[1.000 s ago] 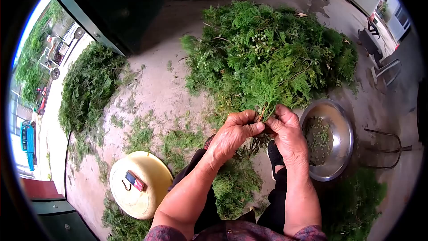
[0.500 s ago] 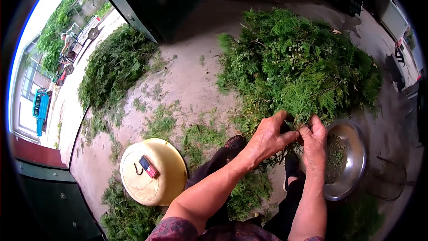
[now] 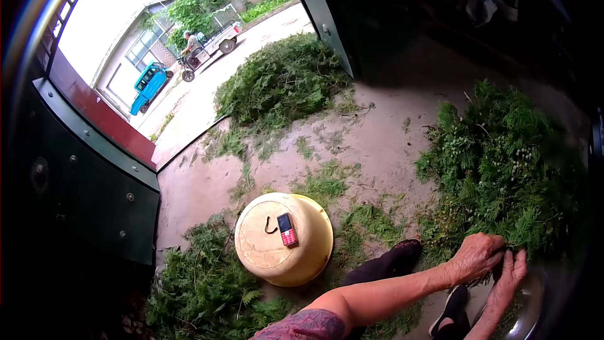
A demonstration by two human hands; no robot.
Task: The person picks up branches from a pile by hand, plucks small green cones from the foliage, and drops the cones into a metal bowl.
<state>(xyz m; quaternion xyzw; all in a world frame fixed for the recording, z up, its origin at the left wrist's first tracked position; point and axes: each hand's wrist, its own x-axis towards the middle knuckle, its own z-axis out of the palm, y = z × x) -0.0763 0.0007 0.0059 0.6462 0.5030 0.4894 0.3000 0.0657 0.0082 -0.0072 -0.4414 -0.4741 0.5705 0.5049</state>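
Observation:
My left hand (image 3: 478,257) is closed at the near edge of a big heap of green conifer branches (image 3: 503,151). Its fingers pinch the stem end of a leafy conifer sprig (image 3: 527,230). Right beside it, my right hand (image 3: 511,277) is closed on the same sprig, thumb and fingers pressed together. The exact fingertip contact is partly hidden. Small pale green cones dot the heap. Under my right hand, a shiny metal basin (image 3: 535,305) shows only in part at the dim lower right; what lies in it is hard to make out.
An upturned cream basin (image 3: 258,242) carries a red and black phone (image 3: 287,230) and a dark loop. More branches lie in a pile by the doorway (image 3: 283,82) and at lower left (image 3: 201,277). Outside are a blue three-wheeler (image 3: 149,85) and a person on a cargo trike (image 3: 192,44).
My view has swung left, so the heap, hands and metal basin now sit farther right and lower. Both hands stay together at the sprig. Outside, the cargo trike and blue three-wheeler show more fully.

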